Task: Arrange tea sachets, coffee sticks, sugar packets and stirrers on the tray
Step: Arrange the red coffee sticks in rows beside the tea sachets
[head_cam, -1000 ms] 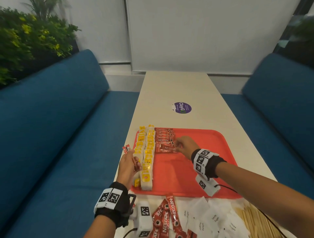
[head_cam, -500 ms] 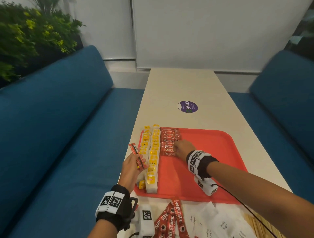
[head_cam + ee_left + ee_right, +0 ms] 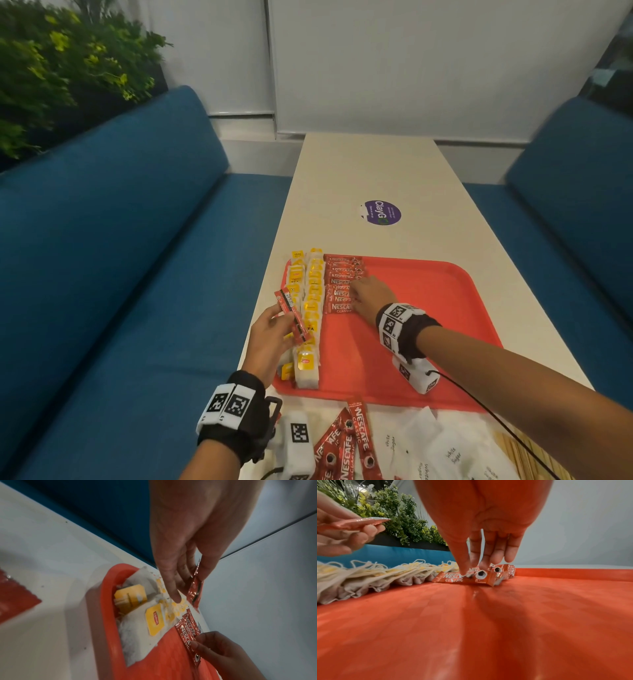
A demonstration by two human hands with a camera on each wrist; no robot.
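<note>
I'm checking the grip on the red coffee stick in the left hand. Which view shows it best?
The head view: the whole red foil coffee stick shows, pinched in the left hand. The left wrist view shows only its lower part between fingers; the right wrist view shows it edge-on.

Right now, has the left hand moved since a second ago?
Yes: the left hand shifted right, its coffee sticks now overlapping the tea row.

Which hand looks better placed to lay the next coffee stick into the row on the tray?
Probably the left hand: it already holds coffee sticks. The right hand presses on the row of coffee sticks.
</note>
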